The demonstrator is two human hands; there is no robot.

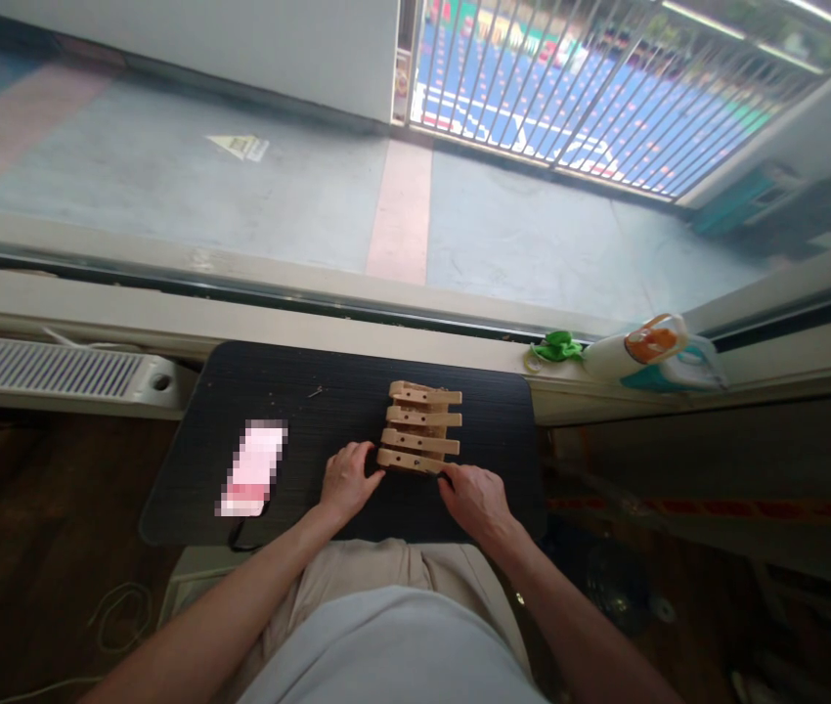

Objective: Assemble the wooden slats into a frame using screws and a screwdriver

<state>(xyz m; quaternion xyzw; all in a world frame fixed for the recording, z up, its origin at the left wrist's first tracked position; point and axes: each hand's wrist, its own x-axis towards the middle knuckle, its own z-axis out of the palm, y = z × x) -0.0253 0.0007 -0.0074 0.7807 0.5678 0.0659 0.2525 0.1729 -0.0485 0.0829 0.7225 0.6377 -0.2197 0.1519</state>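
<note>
Leftward, phone (255, 464) on dark tabletop (496, 420); wooden slats (415, 417) in both hands' (348, 481) (477, 497) narrow grip.

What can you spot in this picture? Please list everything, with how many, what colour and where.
Wooden bars: four, tan, side by side on the table
Table: one, black, before the person
Pixelated item: one, pink and white, table's left part
Small loose bits: several, colour unclear, left of the bars
Radiator: one, white, left of the table
Cloth: one, green, sill, right
Containers: number unclear, white and teal, beside the cloth
Railing: one, grey, outside
Sign: one, yellow, outside, left
Shirt: one, pale, bottom middle
Left hand: one, bare, nearest bar's left end
Right hand: one, bare, nearest bar's right end
</note>
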